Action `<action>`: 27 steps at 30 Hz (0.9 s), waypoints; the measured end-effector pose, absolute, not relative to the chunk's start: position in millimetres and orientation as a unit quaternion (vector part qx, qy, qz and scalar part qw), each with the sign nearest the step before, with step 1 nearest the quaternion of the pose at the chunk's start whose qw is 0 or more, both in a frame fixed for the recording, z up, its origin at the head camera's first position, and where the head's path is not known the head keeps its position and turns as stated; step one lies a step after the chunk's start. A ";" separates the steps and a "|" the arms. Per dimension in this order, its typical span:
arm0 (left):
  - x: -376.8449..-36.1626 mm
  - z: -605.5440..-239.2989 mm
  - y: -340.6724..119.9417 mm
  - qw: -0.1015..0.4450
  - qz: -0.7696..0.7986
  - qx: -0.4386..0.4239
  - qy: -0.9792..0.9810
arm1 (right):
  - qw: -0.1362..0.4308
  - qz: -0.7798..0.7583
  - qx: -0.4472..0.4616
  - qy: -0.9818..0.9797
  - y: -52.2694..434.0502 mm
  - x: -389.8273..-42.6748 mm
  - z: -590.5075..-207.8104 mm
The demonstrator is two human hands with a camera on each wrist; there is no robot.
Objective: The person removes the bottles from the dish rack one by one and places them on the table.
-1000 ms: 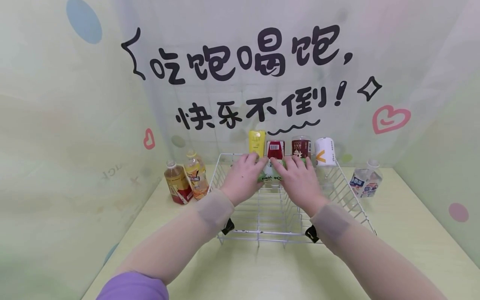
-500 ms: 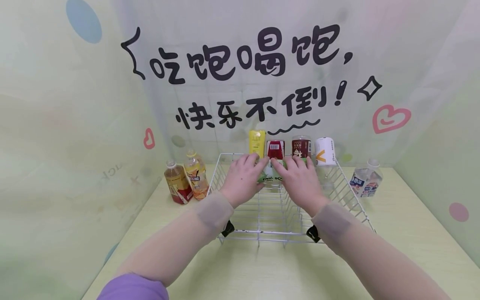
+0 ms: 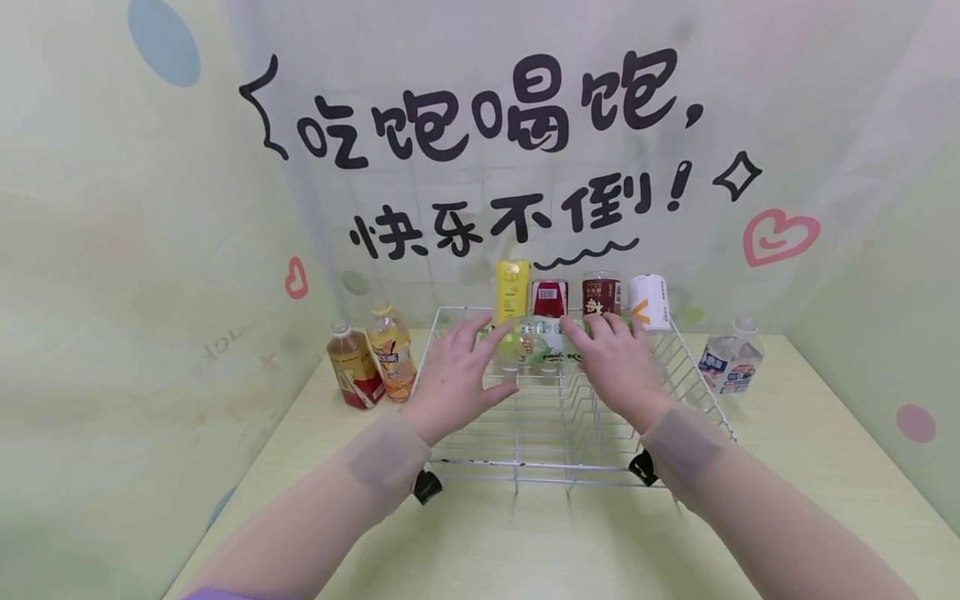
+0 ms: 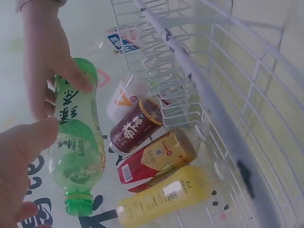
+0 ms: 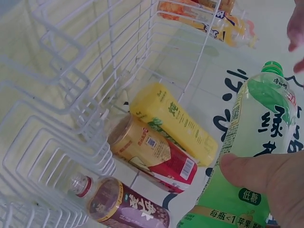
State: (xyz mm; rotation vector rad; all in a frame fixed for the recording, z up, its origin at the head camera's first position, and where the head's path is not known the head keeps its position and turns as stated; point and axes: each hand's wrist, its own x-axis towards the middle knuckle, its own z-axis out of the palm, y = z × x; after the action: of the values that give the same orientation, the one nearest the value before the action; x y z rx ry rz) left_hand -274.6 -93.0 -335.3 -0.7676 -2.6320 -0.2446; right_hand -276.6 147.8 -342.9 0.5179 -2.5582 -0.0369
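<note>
The right hand (image 3: pixel 617 367) pinches the green tea bottle (image 3: pixel 534 348) sideways over the wire rack (image 3: pixel 697 383) — the left hand (image 3: pixel 457 377) hovers loose-fingered, barely touching. Held from one end, it could tip and knock the yellow bottle (image 3: pixel 513 288) standing behind.

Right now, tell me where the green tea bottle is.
In the head view the green tea bottle lies sideways between left hand and right hand, above the white wire rack, before the yellow bottle.
</note>
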 end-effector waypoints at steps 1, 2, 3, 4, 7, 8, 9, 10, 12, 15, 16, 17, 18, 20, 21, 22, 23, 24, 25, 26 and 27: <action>-272.3 -337.0 -96.9 0.192 -0.099 -0.267 -0.939 | 0.261 -0.012 0.190 -0.946 149.8 -276.6 -343.3; -270.2 -338.9 -101.0 0.191 -0.110 -0.260 -0.940 | 0.261 -0.010 0.189 -0.947 151.9 -276.5 -343.7; -268.0 -340.7 -105.2 0.190 -0.119 -0.251 -0.942 | 0.261 -0.009 0.189 -0.946 154.0 -276.6 -344.2; -266.0 -342.7 -109.4 0.189 -0.127 -0.244 -0.943 | 0.262 -0.006 0.190 -0.946 156.0 -276.6 -344.4; -260.7 -348.8 -122.6 0.186 -0.140 -0.226 -0.946 | 0.265 0.001 0.190 -0.945 162.0 -276.6 -345.0; -259.3 -351.1 -127.1 0.184 -0.146 -0.220 -0.947 | 0.263 0.003 0.189 -0.946 164.1 -276.5 -345.2; -257.7 -353.8 -131.6 0.181 -0.154 -0.215 -0.947 | 0.262 0.007 0.188 -0.947 166.0 -276.3 -345.3; -255.8 -356.3 -136.1 0.178 -0.162 -0.209 -0.948 | 0.260 0.009 0.186 -0.948 168.2 -276.0 -345.6; -252.0 -362.0 -145.3 0.167 -0.181 -0.192 -0.950 | 0.262 0.014 0.183 -0.947 172.7 -275.8 -346.1; -247.2 -372.9 -158.9 0.150 -0.222 -0.170 -0.948 | 0.270 0.035 0.181 -0.945 179.3 -274.5 -345.8; -245.6 -376.5 -163.1 0.143 -0.237 -0.163 -0.947 | 0.273 0.047 0.181 -0.944 181.4 -273.9 -345.2; -244.7 -380.6 -167.2 0.137 -0.253 -0.158 -0.945 | 0.275 0.061 0.181 -0.942 183.4 -273.2 -344.3; -243.8 -384.9 -171.1 0.132 -0.269 -0.155 -0.941 | 0.273 0.078 0.180 -0.942 185.5 -272.0 -343.2; -241.7 -393.3 -178.2 0.126 -0.294 -0.154 -0.935 | 0.265 0.106 0.172 -0.943 190.4 -270.1 -341.3; -240.6 -397.4 -181.6 0.124 -0.302 -0.153 -0.933 | 0.259 0.120 0.166 -0.944 193.2 -269.1 -340.5; -239.3 -401.4 -184.5 0.122 -0.309 -0.153 -0.931 | 0.254 0.134 0.160 -0.945 196.2 -267.8 -339.5; -238.2 -405.3 -187.2 0.120 -0.313 -0.153 -0.929 | 0.249 0.142 0.152 -0.946 199.7 -266.5 -338.8; -237.2 -409.1 -189.5 0.119 -0.316 -0.153 -0.929 | 0.242 0.151 0.143 -0.948 203.4 -265.0 -337.9; -236.3 -412.7 -191.5 0.118 -0.318 -0.154 -0.928 | 0.236 0.160 0.133 -0.949 207.4 -263.4 -337.1; -235.5 -416.2 -193.2 0.118 -0.321 -0.154 -0.927 | 0.230 0.171 0.122 -0.950 211.2 -261.8 -336.0; -234.9 -419.6 -194.5 0.117 -0.322 -0.154 -0.927 | 0.224 0.182 0.112 -0.951 215.3 -260.5 -335.1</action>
State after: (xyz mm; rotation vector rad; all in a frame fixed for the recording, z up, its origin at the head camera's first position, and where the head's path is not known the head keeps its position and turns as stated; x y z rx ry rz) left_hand -234.9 -194.5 -419.6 -0.4494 -2.7129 -0.9418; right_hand -260.5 215.3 -335.1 0.3095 -2.6233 0.5020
